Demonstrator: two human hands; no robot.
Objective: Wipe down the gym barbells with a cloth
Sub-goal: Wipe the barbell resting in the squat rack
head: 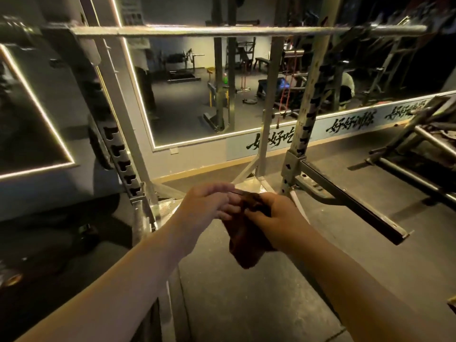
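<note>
Head view, dim gym.

Both hands meet just below frame centre, toward 6 o'clock. Between them is the cloth [244,248], dark brown and bunched, with its loose end hanging below the knuckles.
- My left hand [209,206] comes in from the 9 o'clock side, fingers curled, pinching the cloth's upper edge.
- My right hand [274,213] comes in from the 3 o'clock side, fingers closed round the bunched middle.
- Neither hand is spread.

The barbell [222,30] lies level across the top at 12 o'clock, running from about 10 to 2. It sits racked on the squat rack [311,99], well apart from the cloth, and nothing touches it. Its end at 10 o'clock is dark and blurred, so I cannot tell whether plates are loaded.

Handling, my read:
- The cloth is soft, light and limp. It will take any shape and could slide out of a loose pinch, so I'd gather it into a pad in one palm to wrap round the shaft.
- The bar is the opposite: stiff steel, heavy, and likely to roll in its hooks under a sideways push.
- I'd leave it racked and steady it with the free hand near an upright. Then I'd wrap the cloth round the bare shaft mid-span and work outward.
- Knurling is too fine to make out.

Behind the rack is a mirror [187,99] from 11 to 1 o'clock, and a safety arm [345,198] sits at 3 o'clock.
</note>
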